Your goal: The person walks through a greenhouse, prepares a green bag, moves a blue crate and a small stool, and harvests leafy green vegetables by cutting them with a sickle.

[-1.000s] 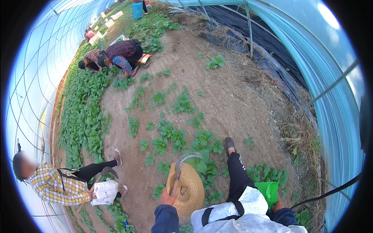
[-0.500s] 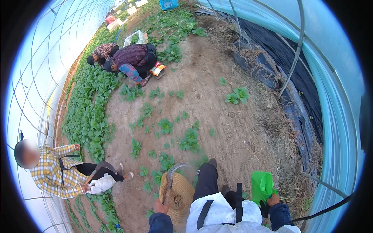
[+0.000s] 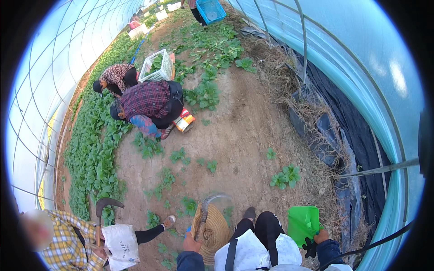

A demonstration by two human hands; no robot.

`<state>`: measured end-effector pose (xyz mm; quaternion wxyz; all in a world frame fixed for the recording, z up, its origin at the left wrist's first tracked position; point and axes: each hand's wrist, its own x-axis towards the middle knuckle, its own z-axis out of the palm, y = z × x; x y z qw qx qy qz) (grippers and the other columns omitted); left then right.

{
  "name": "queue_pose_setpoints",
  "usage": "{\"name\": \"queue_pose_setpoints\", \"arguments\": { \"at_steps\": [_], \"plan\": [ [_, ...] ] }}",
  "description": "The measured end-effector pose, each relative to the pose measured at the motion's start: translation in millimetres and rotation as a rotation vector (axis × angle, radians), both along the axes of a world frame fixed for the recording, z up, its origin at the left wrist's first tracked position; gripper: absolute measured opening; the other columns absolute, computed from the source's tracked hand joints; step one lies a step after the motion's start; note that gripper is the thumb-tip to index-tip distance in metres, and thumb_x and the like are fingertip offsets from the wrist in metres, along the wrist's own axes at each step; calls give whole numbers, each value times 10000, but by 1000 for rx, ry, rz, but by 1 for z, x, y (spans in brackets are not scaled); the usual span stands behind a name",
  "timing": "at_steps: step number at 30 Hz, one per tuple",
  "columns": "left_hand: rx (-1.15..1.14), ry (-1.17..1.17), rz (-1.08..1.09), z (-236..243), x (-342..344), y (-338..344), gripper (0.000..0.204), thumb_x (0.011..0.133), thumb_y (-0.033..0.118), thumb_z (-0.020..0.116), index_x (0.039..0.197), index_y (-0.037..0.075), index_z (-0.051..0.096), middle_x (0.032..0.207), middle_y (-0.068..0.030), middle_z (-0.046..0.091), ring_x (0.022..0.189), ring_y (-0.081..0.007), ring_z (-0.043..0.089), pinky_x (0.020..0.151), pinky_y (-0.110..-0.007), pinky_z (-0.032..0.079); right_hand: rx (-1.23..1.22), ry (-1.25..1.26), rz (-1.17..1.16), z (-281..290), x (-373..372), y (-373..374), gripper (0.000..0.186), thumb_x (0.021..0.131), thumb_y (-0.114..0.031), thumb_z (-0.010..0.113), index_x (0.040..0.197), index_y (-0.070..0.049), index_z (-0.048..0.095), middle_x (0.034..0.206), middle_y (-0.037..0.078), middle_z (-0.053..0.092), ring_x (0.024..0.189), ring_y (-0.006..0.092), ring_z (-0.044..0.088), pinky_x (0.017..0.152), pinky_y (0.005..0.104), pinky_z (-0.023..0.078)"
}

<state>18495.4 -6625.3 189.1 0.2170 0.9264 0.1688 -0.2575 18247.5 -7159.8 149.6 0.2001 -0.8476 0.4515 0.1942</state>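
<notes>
My left hand (image 3: 191,244) is closed around a sickle and a straw hat held together. The sickle's curved blade (image 3: 207,208) points up and forward over the woven straw hat (image 3: 218,234), which hangs beside my leg. On the other side, my right hand (image 3: 321,236) grips a bright green bag (image 3: 304,221). A black glove (image 3: 310,247) hangs from the same hand below the bag. Both hands are at the lower edge, with bare soil and small leafy plants ahead of them.
At lower left a person in a yellow checked shirt (image 3: 68,235) carries a sickle (image 3: 106,204) and a white bag (image 3: 122,246). Two people crouch by dense greens (image 3: 92,158), near a white crate (image 3: 158,65). A blue crate (image 3: 211,11) is far ahead. Dry stalks and black sheeting (image 3: 366,180) line the right.
I have moved forward along the soil: the crouching people, crate and plants appear nearer. The person in yellow has shifted toward the lower left. My hands keep hold of the same things.
</notes>
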Motion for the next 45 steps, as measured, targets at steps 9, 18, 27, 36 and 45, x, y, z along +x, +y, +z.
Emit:
{"name": "queue_pose_setpoints", "arguments": {
  "at_steps": [9, 18, 27, 36, 45],
  "plan": [
    [-141, -212, 51, 21, 238, -108, 555, 630, 105, 763, 1102, -2, 494, 1017, -228, 624, 968, -381, 599, 828, -421, 464, 91, 158, 175, 7, 244, -89, 355, 670, -227, 634, 979, -54, 646, 903, 265, 636, 866, 422, 614, 788, 490, 494],
    [-361, -470, 129, 36, 424, -190, 539, 620, 35, 725, 1108, -9, 501, 970, -199, 630, 921, -353, 613, 833, -387, 457, 97, 97, 92, -7, 431, -155, 346, 662, -188, 625, 937, 23, 624, 906, 292, 622, 890, 442, 601, 794, 485, 488],
    [-408, -516, 134, 63, 649, -248, 495, 627, -10, 696, 1086, -34, 510, 972, -173, 635, 919, -274, 621, 831, -348, 461, 23, 48, 140, 7, 619, -241, 343, 669, -196, 632, 945, 8, 630, 891, 279, 629, 877, 432, 606, 770, 480, 495],
    [-442, -514, 75, 52, 869, -294, 566, 629, 23, 709, 1133, -43, 460, 1008, -216, 624, 956, -342, 612, 849, -375, 457, -32, 35, 139, 42, 796, -276, 371, 673, -169, 623, 999, 7, 610, 931, 290, 620, 884, 434, 602, 781, 483, 498],
    [-442, -540, 122, 60, 1046, -316, 503, 636, -18, 683, 1103, -27, 495, 977, -184, 639, 925, -303, 631, 839, -354, 460, -11, 195, 139, 25, 996, -302, 341, 669, -177, 628, 941, 29, 630, 874, 291, 626, 856, 433, 614, 778, 475, 499]
  ]
}}
